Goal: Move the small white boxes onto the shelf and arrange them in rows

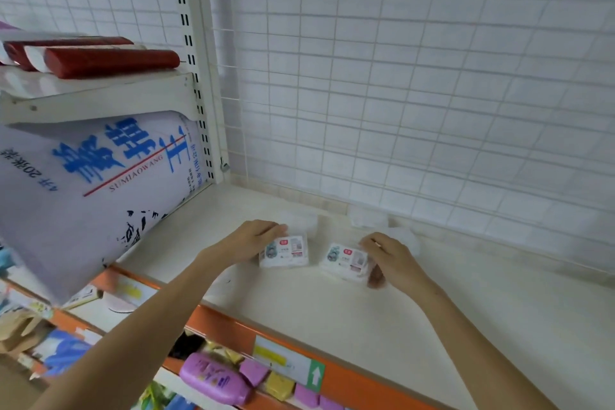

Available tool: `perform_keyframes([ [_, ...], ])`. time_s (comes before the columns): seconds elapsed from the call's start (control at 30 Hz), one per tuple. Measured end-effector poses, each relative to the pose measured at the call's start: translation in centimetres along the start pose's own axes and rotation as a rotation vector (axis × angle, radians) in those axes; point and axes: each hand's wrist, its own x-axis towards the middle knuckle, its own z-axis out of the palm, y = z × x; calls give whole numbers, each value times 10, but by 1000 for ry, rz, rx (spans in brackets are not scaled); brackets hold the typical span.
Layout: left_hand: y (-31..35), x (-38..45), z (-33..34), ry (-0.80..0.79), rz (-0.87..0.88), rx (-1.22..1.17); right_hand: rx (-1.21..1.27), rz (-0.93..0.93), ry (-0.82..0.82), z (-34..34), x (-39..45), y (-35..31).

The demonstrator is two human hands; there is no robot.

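Left grip: left hand (250, 241) has fingers curled over the top and far edge of the left white box (284, 252), holding it down on the shelf (382, 319). Right grip: right hand (392, 260) has fingers curled round the right side of the right white box (346, 261), thumb tucked low at its near corner. Both boxes lie flat on the cream shelf surface, printed labels up, each with a small red mark and greyish picture. Left box sits just beside the right box, not touching, a narrow strip of shelf between them. Right box is slightly tilted, turned clockwise against the left one. Both sit toward the middle of the shelf, well apart from its orange front edge (233, 333).

Behind the boxes, near the back of the shelf, pale blurred white shapes, too smeared to tell what they are. Wire grid back panel (416, 76) rises behind the shelf, white tiled wall showing through it. Slotted upright post (196, 76) stands at the shelf's left back corner. Left of the shelf, a big white sack (90, 183) with blue characters and "SUMIAOWANG" leans under an upper shelf carrying red rolls (109, 61). Price tag strip with a green arrow label (315, 376) sits on the orange edge. Below the shelf, a purple bottle (216, 383) plus purple and yellow packets.
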Motion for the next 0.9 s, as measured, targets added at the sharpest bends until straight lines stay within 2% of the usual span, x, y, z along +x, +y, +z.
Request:
perform_keyframes([
  [0.13, -5, 2, -5, -15, 70, 37, -56, 32, 42, 5, -2, 5],
  [0.23, -8, 2, -13, -109, 130, 220, -200, -23, 48, 7, -1, 9],
  [0.43, -26, 1, -15, -181, 199, 298, -488, -28, -75, 12, 1, 21],
  [0.8, -31, 9, -4, -162, 288, 203, -392, -34, 181, 32, -15, 23],
  [0.9, -25, 5, -2, -89, 370, 256, -389, -39, 216, 22, -31, 20],
])
